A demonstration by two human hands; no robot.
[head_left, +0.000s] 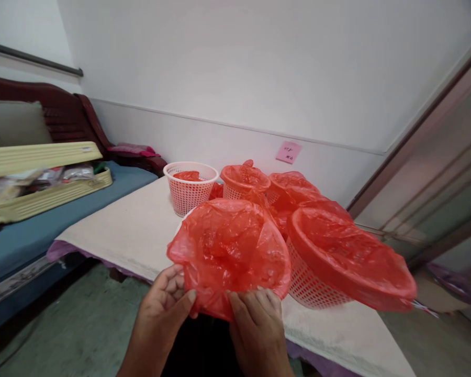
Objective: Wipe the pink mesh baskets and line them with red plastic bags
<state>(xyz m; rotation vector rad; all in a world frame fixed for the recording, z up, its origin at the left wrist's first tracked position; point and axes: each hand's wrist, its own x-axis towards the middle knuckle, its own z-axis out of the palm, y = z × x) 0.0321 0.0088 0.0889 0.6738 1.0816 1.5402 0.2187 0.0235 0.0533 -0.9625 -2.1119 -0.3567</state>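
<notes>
A red plastic bag [235,246] lines a basket in front of me, its edge folded outward over the rim. Only a sliver of that basket's white rim shows at the left; the bag hides the rest. My left hand [168,303] pinches the bag's near-left edge between thumb and fingers. To its right, my right hand [257,319] has its fingers closed over the near edge of the same bag. Just right of it stands a larger white mesh basket [312,277], lined with another red bag [349,256] that overhangs its rim.
Behind are a white basket [188,196] with red plastic inside and two more red-lined baskets, one a basket [245,178] near the wall. They stand on a cloth-covered table [113,230]. At left, an open yellow suitcase [55,196] lies on a bed. A pink note [288,152] is on the wall.
</notes>
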